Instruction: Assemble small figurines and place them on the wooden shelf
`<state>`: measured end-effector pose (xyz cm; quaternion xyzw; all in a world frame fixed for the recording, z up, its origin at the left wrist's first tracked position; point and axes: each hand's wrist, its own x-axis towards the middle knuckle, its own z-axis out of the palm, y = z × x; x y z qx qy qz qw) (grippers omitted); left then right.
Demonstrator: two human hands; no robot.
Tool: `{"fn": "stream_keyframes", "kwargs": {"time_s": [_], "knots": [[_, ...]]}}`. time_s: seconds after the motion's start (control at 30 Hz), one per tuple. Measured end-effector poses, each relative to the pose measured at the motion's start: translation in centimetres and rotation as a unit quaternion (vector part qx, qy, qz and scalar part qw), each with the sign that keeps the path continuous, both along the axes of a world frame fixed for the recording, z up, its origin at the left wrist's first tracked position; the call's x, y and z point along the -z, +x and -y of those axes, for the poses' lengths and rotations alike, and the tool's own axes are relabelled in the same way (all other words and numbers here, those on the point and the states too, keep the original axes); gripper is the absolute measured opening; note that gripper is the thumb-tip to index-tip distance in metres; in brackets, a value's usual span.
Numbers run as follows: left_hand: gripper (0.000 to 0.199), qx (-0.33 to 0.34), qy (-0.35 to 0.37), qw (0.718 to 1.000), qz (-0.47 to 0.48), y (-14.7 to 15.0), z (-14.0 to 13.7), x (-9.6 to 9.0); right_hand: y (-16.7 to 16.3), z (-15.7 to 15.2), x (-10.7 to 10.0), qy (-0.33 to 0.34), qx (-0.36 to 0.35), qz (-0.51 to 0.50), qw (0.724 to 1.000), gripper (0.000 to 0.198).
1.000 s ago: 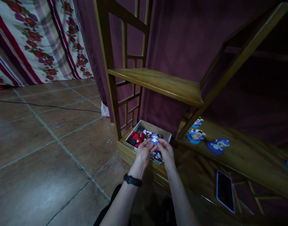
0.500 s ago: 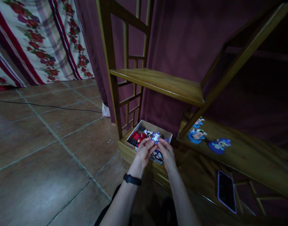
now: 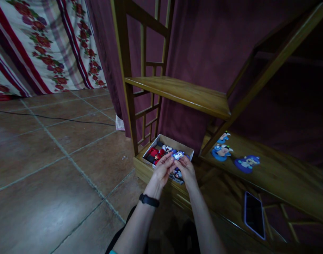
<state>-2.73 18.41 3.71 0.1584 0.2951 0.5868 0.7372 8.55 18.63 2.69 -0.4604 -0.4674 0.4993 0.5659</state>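
Note:
Between the fingertips of both hands is a small purple-and-white figurine (image 3: 178, 155), tilted on its side. My left hand (image 3: 163, 167), with a black band on the wrist, pinches it from the left. From the right, my right hand (image 3: 186, 169) grips it as well. Just beneath and behind the hands sits an open cardboard box (image 3: 188, 149) of small figurines, some of them red (image 3: 154, 153), some black and white. The hands hide part of the box's near side.
The box rests on the low wooden cabinet's left end. To the right, blue-based figurines (image 3: 221, 151) and a purple figurine (image 3: 247, 163) stand on a wooden shelf. Lower down lies a phone or tablet (image 3: 254, 215). A wooden shelf board (image 3: 179, 93) juts out above the box.
The figurine in my hands has turned from upright to tilted, its top now toward the left. Both hands stay in nearly the same place; the view has shifted slightly.

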Motion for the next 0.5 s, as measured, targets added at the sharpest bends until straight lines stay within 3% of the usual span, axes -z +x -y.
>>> {"fn": "stream_keyframes", "kwargs": {"time_s": [0.5], "knots": [[0.042,0.021,0.055,0.998,-0.009,-0.26,-0.13,-0.08,0.18,0.03,-0.19,0.007,-0.019,-0.022,1.0,0.04]]}}
